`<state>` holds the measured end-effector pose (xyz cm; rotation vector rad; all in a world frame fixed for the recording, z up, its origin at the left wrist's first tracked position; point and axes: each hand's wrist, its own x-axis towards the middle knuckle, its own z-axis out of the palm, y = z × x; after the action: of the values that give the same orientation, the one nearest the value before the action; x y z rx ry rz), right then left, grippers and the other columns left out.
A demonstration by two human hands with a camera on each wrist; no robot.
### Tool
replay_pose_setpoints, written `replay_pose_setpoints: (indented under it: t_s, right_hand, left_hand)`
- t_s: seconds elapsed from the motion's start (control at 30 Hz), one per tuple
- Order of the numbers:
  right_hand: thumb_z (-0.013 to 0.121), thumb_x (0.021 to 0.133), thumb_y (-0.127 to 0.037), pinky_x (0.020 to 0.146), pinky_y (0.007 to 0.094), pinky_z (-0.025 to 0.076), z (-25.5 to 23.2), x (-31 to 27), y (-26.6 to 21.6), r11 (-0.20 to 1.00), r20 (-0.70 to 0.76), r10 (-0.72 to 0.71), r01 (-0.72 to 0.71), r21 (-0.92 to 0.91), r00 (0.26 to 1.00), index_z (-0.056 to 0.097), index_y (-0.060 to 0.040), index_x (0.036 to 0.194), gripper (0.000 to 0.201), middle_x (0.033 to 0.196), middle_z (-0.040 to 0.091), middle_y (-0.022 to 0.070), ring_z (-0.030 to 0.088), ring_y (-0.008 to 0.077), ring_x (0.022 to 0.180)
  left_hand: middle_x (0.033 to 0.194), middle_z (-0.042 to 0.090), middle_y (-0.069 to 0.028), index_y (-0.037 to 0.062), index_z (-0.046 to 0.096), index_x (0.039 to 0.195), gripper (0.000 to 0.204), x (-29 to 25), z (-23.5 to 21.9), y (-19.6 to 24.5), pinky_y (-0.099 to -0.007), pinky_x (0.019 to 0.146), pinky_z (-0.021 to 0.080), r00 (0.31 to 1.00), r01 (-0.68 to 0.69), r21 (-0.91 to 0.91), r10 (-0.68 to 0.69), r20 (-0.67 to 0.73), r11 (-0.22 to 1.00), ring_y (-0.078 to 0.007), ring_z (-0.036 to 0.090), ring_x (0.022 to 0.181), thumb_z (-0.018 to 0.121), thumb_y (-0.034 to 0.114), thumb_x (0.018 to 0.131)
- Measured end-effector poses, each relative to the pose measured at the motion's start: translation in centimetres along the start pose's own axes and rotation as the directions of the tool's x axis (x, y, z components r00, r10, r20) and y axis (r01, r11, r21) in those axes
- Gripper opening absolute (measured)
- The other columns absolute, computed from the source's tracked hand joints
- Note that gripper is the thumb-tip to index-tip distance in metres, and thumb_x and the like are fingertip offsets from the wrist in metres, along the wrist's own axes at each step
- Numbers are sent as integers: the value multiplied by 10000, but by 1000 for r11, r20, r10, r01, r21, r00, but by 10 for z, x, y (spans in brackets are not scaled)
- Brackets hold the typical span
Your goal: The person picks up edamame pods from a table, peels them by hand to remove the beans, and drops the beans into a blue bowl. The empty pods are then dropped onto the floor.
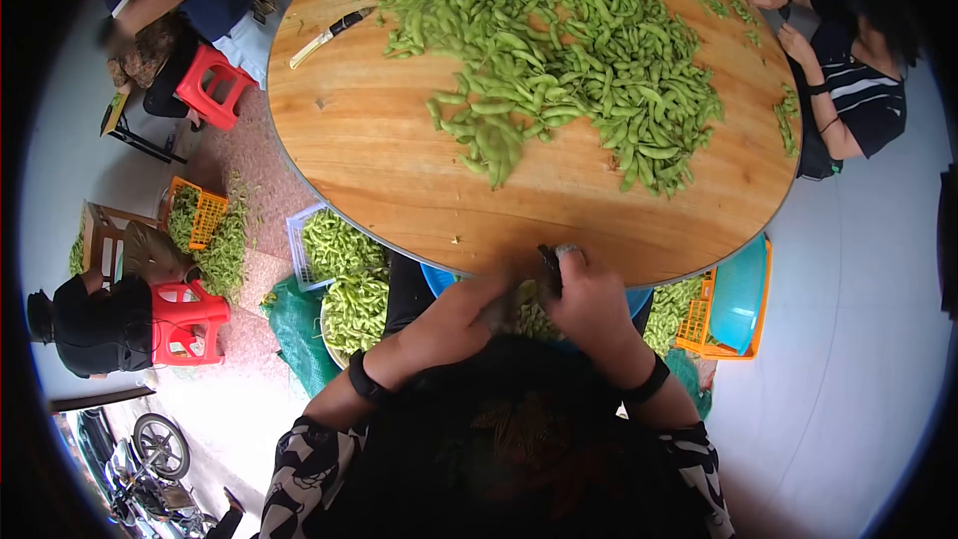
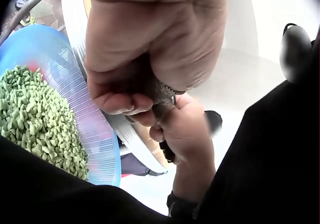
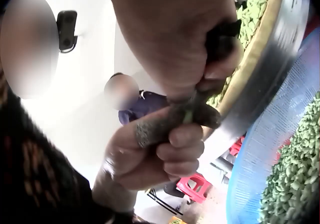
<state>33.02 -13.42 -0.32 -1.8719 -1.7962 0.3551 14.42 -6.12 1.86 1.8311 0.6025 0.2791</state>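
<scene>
held at the near rim of the round wooden table (image 1: 399,170), just over the blue basin (image 2: 95,134) of shelled green beans (image 2: 35,119): one edamame pod (image 3: 189,115), pinched between both hands. left hand (image 1: 494,301) curled round the pod's lower end, fingers (image 3: 180,151) clenched on it, tips grimy. right hand (image 1: 589,299) wrapped round a small dark-handled knife (image 1: 550,268), thumb pressing close by the pod; blade itself hidden, so cannot tell just where it meets the pod.

likely light and small, a little fuzzy rather than slick, skin pliant but beans inside firm; easy to crush or let spin if squeezed on the flat. best taken by the ends, along the seam, leaving the middle free to split.

heaped further up the table: a big pile of unshelled pods (image 1: 569,50), and a second knife (image 1: 329,36) lying well apart from it.
</scene>
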Motion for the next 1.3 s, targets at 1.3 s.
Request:
replay_pose_setpoints:
  t_s: [1.3]
  right_hand:
    - [657,726,-138,597,466,493,-2,29,-24,995,108,86,-90,31,990,530,-27,945,277,803,608,187,613,387,703]
  left_hand:
    - [799,640,-129,-19,563,860,184,10,-11,-23,-328,672,511,968,-68,131,97,-230,989,-252,658,757,518,-100,701]
